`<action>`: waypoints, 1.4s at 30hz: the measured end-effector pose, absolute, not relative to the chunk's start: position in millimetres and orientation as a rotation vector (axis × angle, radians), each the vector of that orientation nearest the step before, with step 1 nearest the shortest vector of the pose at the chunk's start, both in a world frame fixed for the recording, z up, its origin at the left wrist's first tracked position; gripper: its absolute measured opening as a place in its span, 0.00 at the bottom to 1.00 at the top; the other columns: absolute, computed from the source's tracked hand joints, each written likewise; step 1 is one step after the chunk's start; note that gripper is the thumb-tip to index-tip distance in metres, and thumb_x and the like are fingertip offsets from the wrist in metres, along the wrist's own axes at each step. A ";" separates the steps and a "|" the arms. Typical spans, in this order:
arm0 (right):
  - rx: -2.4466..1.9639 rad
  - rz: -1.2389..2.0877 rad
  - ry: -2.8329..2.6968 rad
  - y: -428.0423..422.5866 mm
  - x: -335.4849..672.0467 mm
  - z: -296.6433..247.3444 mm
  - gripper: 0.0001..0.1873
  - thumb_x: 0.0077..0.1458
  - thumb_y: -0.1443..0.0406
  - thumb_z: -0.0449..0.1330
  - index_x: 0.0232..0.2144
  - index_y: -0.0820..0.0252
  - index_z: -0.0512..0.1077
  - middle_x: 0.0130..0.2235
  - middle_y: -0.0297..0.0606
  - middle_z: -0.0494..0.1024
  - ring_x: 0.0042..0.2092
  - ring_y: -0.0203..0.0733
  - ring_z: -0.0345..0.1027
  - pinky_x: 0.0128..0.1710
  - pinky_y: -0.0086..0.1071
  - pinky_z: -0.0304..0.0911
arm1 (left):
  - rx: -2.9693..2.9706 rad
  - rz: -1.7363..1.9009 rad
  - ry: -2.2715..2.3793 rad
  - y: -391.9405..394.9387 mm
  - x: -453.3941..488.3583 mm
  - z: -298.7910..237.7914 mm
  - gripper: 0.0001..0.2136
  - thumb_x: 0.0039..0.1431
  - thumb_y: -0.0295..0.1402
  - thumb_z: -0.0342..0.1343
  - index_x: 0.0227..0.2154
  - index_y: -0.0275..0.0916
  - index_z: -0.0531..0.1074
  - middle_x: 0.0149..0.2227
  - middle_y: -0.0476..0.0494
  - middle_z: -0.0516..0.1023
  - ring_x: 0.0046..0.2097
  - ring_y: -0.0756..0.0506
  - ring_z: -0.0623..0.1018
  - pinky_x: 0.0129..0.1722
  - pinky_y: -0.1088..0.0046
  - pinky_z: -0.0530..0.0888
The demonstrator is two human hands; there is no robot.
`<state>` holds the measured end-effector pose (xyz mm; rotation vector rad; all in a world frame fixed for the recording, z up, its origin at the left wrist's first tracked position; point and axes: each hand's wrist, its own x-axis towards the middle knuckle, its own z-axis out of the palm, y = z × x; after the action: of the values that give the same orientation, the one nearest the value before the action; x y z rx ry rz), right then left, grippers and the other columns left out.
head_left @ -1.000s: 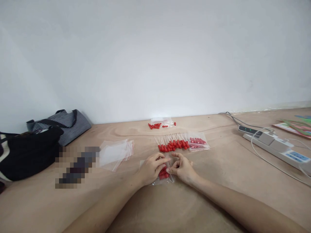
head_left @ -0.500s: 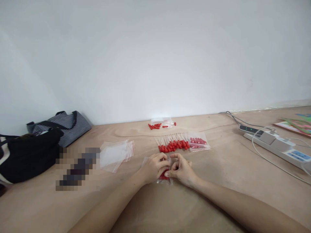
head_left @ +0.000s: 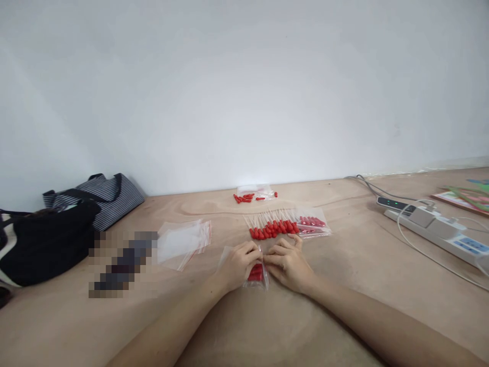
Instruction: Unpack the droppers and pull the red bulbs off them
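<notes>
A small clear zip bag (head_left: pixel 263 283) with red pieces (head_left: pixel 255 273) inside lies on the table between my hands. My left hand (head_left: pixel 240 262) is closed on the bag's upper part, its fingers bent over the plastic. From the other side, my right hand (head_left: pixel 289 264) pinches the bag's right edge with the fingertips. Both hands hide much of the bag's upper end. Just beyond them lies a row of red-tipped wooden sticks (head_left: pixel 273 229), tips toward me. At the row's right end rests a filled zip bag (head_left: pixel 313 228) with red tips showing through.
Flat empty zip bags (head_left: pixel 181 242) lie to the left, near a blurred-out dark object (head_left: pixel 128 262). Loose red pieces (head_left: pixel 244 199) sit by the wall with another bag (head_left: pixel 254 189). Black and striped bags (head_left: pixel 118 199) stand far left; a power strip (head_left: pixel 439 229) with cables lies right.
My right hand has turned, its thumb leaving the front of the red pieces and its fingertips now at the bag's right edge. More of the red pieces shows. My left hand has barely moved.
</notes>
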<state>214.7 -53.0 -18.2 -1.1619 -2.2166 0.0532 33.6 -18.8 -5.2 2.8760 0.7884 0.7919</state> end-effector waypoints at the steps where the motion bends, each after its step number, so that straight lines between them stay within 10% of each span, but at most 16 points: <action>1: -1.100 -0.078 -2.202 -50.4 214.2 -21.5 0.08 0.52 0.66 0.54 0.30 0.50 0.72 0.29 0.30 0.75 0.36 0.37 0.60 0.50 0.45 0.33 | 2.878 0.800 0.781 -18.8 34.0 -5.4 0.07 0.56 0.23 0.45 0.27 0.37 0.67 0.29 0.48 0.68 0.32 0.51 0.68 0.32 0.77 0.66; 10: -0.620 -0.598 -2.342 -38.4 219.3 -24.6 0.15 0.58 0.71 0.46 0.23 0.57 0.66 0.24 0.25 0.71 0.36 0.30 0.60 0.52 0.40 0.32 | 3.012 0.584 0.710 -18.2 32.2 -1.1 0.09 0.57 0.23 0.42 0.26 0.36 0.66 0.30 0.47 0.69 0.32 0.50 0.67 0.31 0.77 0.65; 21: -0.715 -0.334 -2.553 -37.9 230.5 -16.1 0.10 0.55 0.72 0.48 0.26 0.58 0.65 0.29 0.29 0.73 0.45 0.36 0.59 0.51 0.44 0.35 | 2.777 0.405 0.883 -23.8 20.5 13.4 0.09 0.59 0.30 0.44 0.40 0.41 0.67 0.39 0.46 0.71 0.41 0.48 0.70 0.40 0.72 0.67; 26: -0.718 -0.105 -2.555 -40.8 236.7 -13.4 0.06 0.48 0.69 0.51 0.28 0.58 0.67 0.35 0.34 0.74 0.43 0.40 0.60 0.45 0.42 0.43 | 2.628 0.326 0.930 -37.1 -1.2 13.0 0.28 0.52 0.42 0.52 0.55 0.40 0.53 0.55 0.39 0.62 0.56 0.40 0.61 0.54 0.59 0.60; 42: -0.886 0.085 -2.502 -46.6 228.4 -11.5 0.11 0.56 0.64 0.50 0.33 0.53 0.72 0.33 0.33 0.75 0.39 0.38 0.59 0.46 0.43 0.39 | 2.496 0.355 1.070 -46.4 -4.3 5.1 0.27 0.54 0.39 0.50 0.56 0.41 0.51 0.56 0.42 0.63 0.57 0.41 0.61 0.57 0.56 0.55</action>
<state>228.4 -46.6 -11.5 -0.8860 -2.5020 0.0854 -4.3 -46.4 5.1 2.4961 1.0698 0.3554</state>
